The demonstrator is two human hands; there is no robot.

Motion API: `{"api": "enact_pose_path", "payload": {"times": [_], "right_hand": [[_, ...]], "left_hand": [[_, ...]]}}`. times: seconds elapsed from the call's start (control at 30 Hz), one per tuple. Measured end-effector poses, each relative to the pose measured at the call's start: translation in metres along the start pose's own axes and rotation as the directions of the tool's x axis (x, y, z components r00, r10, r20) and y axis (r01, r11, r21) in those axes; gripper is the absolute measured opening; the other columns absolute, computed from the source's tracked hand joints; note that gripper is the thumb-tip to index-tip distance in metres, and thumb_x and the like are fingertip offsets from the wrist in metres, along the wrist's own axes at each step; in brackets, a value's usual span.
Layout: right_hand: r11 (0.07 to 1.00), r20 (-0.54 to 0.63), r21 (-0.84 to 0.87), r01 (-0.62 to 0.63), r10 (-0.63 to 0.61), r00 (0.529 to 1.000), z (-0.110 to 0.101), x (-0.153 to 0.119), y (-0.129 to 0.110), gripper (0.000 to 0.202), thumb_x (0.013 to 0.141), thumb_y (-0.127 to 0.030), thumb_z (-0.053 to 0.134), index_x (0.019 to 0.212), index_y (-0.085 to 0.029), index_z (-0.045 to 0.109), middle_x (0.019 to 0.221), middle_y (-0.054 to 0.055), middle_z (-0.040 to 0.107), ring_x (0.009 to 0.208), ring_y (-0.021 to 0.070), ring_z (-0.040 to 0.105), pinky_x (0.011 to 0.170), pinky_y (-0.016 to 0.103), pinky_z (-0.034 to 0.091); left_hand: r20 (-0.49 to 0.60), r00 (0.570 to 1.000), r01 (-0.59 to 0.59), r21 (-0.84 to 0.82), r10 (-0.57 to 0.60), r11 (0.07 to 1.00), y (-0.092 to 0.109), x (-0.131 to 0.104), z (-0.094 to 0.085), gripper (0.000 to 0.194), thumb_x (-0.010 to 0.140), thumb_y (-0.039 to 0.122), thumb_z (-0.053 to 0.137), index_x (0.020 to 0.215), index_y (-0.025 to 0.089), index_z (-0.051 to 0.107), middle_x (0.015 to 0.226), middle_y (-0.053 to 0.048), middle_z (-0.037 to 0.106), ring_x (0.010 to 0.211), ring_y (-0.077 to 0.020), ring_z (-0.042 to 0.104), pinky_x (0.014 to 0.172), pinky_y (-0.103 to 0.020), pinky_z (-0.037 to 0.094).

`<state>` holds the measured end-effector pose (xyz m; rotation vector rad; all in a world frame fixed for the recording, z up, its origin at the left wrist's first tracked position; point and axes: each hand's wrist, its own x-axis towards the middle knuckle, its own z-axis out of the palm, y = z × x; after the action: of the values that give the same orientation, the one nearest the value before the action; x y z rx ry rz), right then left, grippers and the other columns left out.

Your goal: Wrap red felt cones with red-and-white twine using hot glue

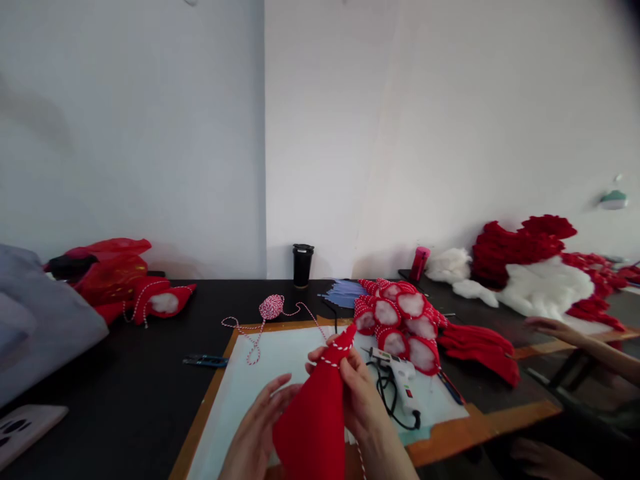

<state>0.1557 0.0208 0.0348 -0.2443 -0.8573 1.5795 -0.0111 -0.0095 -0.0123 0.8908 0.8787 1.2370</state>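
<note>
My right hand (364, 400) is closed around a red felt cone (315, 423) with red-and-white cord wound about its upper part. Its fingertips show past the cone's left side, and the tip points up and away. Beside the cone's lower left edge is my left hand (265, 423), fingers apart; whether it touches the felt is hard to tell. A length of cord (361, 460) hangs below my right wrist. Beyond my hands, a ball of red-and-white cord (271, 307) sits with a loose strand trailing toward the cone.
Right of my hands lie a white glue gun (404, 387) with a black cable and stuffed red cones (397, 317). Snips (205, 361) lie left of the white board (235, 400). A black tumbler (303, 267) stands behind. A co-worker's hand (555, 328) is at right, near white stuffing (545, 287).
</note>
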Motion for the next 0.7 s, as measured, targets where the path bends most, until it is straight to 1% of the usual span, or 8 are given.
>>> {"api": "enact_pose_path", "payload": {"times": [0.07,0.17,0.27,0.37,0.43,0.5,0.57,0.7], "right_hand": [[0.993,0.014,-0.114,-0.028,0.030,0.999,0.000,-0.001,-0.002,0.030,0.084,-0.039,0.078,0.109,-0.023,0.069,0.107,0.006,0.074,0.086,0.0169,0.069,0.078,0.027,0.055],[0.941,0.048,-0.337,-0.043,0.062,0.997,0.002,-0.003,-0.002,0.030,0.087,-0.040,0.074,0.112,-0.024,0.068,0.109,0.005,0.072,0.088,0.0168,0.067,0.080,0.027,0.054],[0.854,0.067,-0.517,-0.056,0.106,0.992,0.003,-0.008,-0.002,0.036,0.090,-0.040,0.070,0.124,-0.028,0.065,0.110,0.003,0.069,0.097,0.0180,0.064,0.088,0.029,0.053],[0.813,0.004,-0.557,-0.171,0.208,0.978,-0.003,-0.013,-0.009,0.040,0.090,-0.047,0.069,0.126,-0.031,0.063,0.104,0.001,0.067,0.077,0.0122,0.062,0.067,0.021,0.052],[0.764,-0.058,-0.568,-0.307,0.334,0.941,-0.008,-0.015,-0.017,0.039,0.089,-0.052,0.067,0.123,-0.032,0.063,0.093,-0.001,0.065,0.054,0.0059,0.048,0.045,0.015,0.037],[0.712,-0.086,-0.604,-0.358,0.387,0.918,-0.011,-0.012,-0.027,0.040,0.089,-0.053,0.066,0.120,-0.028,0.063,0.075,-0.004,0.059,0.047,0.0047,0.033,0.039,0.015,0.020],[0.714,-0.107,-0.629,-0.307,0.312,0.944,-0.013,-0.006,-0.034,0.039,0.088,-0.051,0.068,0.116,-0.024,0.062,0.059,-0.008,0.047,0.048,0.0066,0.027,0.041,0.017,0.014],[0.722,-0.126,-0.674,-0.158,0.099,0.987,-0.011,0.003,-0.039,0.035,0.087,-0.047,0.069,0.110,-0.022,0.060,0.056,-0.010,0.034,0.051,0.0086,0.026,0.045,0.020,0.015]], "left_hand": [[0.148,0.989,-0.008,-0.053,0.016,0.999,0.012,0.002,-0.004,0.074,0.077,0.075,0.062,0.130,0.024,0.058,0.127,-0.013,0.068,0.120,-0.0354,0.062,0.098,-0.047,0.050],[0.285,0.958,-0.031,0.026,0.023,0.999,0.023,-0.004,0.006,0.087,0.064,0.064,0.082,0.136,0.027,0.048,0.126,-0.014,0.067,0.108,-0.0347,0.067,0.087,-0.043,0.054],[0.209,0.977,0.021,0.113,-0.044,0.993,0.025,-0.012,0.021,0.080,0.075,0.050,0.080,0.140,0.030,0.036,0.113,-0.010,0.071,0.082,-0.0251,0.072,0.071,-0.035,0.055],[0.160,0.985,0.047,0.099,-0.062,0.994,0.022,-0.018,0.025,0.080,0.075,0.053,0.079,0.138,0.030,0.035,0.100,-0.007,0.072,0.070,-0.0219,0.071,0.064,-0.032,0.053],[0.115,0.993,0.034,0.056,-0.040,0.998,0.022,-0.019,0.022,0.082,0.073,0.054,0.079,0.138,0.031,0.035,0.102,-0.007,0.072,0.070,-0.0220,0.071,0.063,-0.031,0.053],[0.089,0.996,0.026,0.016,-0.028,1.000,0.024,-0.019,0.019,0.082,0.072,0.053,0.080,0.137,0.031,0.035,0.104,-0.007,0.072,0.070,-0.0217,0.071,0.063,-0.031,0.054],[0.092,0.996,0.021,0.007,-0.022,1.000,0.025,-0.020,0.018,0.082,0.072,0.052,0.081,0.136,0.031,0.035,0.107,-0.008,0.071,0.069,-0.0210,0.070,0.061,-0.031,0.054],[0.028,0.998,-0.057,0.101,0.054,0.993,0.025,-0.020,0.024,0.072,0.074,0.051,0.078,0.131,0.030,0.040,0.109,-0.008,0.071,0.075,-0.0229,0.071,0.065,-0.031,0.056]]}}
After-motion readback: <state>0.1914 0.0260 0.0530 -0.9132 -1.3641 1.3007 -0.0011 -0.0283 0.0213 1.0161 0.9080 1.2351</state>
